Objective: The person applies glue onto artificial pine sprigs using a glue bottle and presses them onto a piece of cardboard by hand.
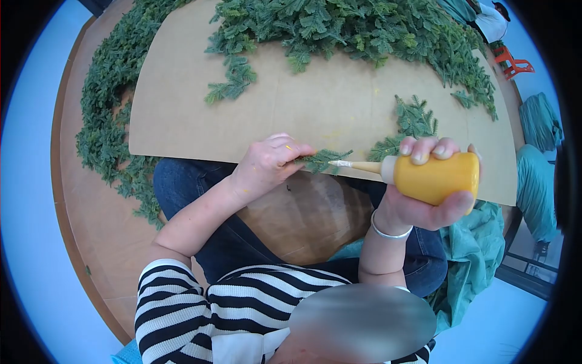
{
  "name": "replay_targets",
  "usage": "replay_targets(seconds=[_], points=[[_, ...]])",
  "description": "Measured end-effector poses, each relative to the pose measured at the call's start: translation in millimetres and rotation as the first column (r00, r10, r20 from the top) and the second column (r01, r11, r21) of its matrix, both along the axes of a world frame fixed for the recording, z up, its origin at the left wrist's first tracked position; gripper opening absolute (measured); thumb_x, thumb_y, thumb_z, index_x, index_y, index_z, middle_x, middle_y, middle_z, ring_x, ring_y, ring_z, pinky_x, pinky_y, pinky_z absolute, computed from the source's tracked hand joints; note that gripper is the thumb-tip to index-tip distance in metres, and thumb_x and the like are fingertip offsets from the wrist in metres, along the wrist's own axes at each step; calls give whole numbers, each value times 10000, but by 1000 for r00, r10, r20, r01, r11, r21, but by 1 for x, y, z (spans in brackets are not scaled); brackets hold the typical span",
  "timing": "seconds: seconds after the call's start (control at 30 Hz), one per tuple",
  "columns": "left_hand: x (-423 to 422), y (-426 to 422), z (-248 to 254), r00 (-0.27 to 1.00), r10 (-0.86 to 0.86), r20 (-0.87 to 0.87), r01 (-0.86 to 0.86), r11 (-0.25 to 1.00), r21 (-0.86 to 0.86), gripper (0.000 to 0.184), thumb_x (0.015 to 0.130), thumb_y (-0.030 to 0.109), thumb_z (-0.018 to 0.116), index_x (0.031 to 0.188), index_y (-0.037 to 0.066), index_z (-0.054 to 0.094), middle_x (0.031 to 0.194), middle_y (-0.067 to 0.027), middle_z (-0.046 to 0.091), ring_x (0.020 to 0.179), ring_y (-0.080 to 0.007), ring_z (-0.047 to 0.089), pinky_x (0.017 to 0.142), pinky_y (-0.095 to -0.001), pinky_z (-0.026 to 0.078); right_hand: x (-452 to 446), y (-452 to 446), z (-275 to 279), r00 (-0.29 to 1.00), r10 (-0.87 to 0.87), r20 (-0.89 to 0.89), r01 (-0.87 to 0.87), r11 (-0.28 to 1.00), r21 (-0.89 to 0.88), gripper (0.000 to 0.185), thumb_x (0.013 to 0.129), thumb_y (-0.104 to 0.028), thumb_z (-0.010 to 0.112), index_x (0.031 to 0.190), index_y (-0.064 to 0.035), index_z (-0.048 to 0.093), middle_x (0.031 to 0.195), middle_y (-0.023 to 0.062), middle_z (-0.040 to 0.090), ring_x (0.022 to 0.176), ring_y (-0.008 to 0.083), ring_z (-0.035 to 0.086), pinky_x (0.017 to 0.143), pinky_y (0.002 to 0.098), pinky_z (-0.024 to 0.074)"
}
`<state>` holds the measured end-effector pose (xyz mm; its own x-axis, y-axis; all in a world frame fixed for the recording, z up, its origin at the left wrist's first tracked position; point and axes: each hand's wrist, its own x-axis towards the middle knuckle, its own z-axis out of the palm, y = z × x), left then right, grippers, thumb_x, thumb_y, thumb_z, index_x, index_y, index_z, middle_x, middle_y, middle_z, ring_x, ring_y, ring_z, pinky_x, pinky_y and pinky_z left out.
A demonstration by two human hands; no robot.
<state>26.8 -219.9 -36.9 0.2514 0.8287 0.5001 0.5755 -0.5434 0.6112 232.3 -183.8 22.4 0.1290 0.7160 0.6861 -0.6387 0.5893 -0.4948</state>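
Observation:
A small green sprig (327,160) is pinched by its left end between the fingers of my left hand (273,159), above the near edge of the brown board. My right hand (427,185) is wrapped round a yellow squeeze bottle (438,177), held on its side. Its long pale nozzle (364,165) points left, and the whitish tip is at the sprig's right part; whether they touch I cannot tell. Yellow specks mark my left hand. Just beyond the bottle, another green sprig (416,118) lies on the board.
The brown board (182,103) spans the space before me, with a large pile of green branches (339,30) along its far side. More branches (100,121) lie on the floor at left. Teal bags (536,188), a red stool (512,63) and another person (490,25) are at right.

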Motion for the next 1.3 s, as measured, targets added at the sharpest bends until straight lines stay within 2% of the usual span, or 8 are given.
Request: replay_targets(seconds=[0.27,0.67,0.83,0.93,1.13,1.27,1.3], points=[[1,-2,1,1000,-24,18,24,1000,-12,269,606,-26,696,861,38,641,726,-70,608,679,-209,593,621,-293,484,5,1,-7,999,-26,40,27,999,-22,516,850,-406,508,1242,-149,294,923,159,492,717,259,516,637,430,453],[4,2,3,997,-69,-34,68,997,-27,267,613,-62,672,856,44,639,767,-69,621,715,-221,602,641,-303,491,23,10,-15,997,-71,-20,69,994,-87,483,865,-422,466,1227,-138,319,916,152,492,710,258,518,642,427,460],[5,5,4,994,-108,-35,108,994,7,248,637,-34,651,866,57,619,765,-63,610,711,-229,582,641,-305,488,30,17,-19,991,-124,-44,118,986,-116,442,877,-412,443,1204,-138,330,917,147,512,718,253,528,647,418,468],[5,5,7,993,-104,-49,103,995,-13,245,638,-38,648,862,58,622,767,-62,614,717,-229,585,649,-306,490,36,23,-20,993,-89,-78,78,989,-129,408,881,-395,443,1177,-135,340,928,151,520,724,255,534,646,415,469],[6,5,11,993,-89,-76,86,995,-44,257,615,-68,656,848,41,642,760,-74,625,711,-225,604,645,-305,491,45,28,-25,987,-123,-104,104,980,-172,373,880,-365,461,1156,-141,349,911,143,531,727,253,541,647,409,469],[9,13,7,986,-93,-141,88,995,-41,255,642,-14,669,889,44,640,801,-91,631,739,-235,605,661,-311,491,61,30,-20,972,-175,-155,145,971,-190,385,866,-399,466,1125,-123,395,903,133,536,721,246,542,652,413,468],[15,19,7,986,-83,-144,78,996,-34,255,642,-14,669,889,44,640,801,-91,631,739,-235,605,661,-311,491,67,26,-14,971,-180,-157,161,979,-128,412,853,-426,470,1108,-107,419,911,129,534,728,241,539,657,411,460]])
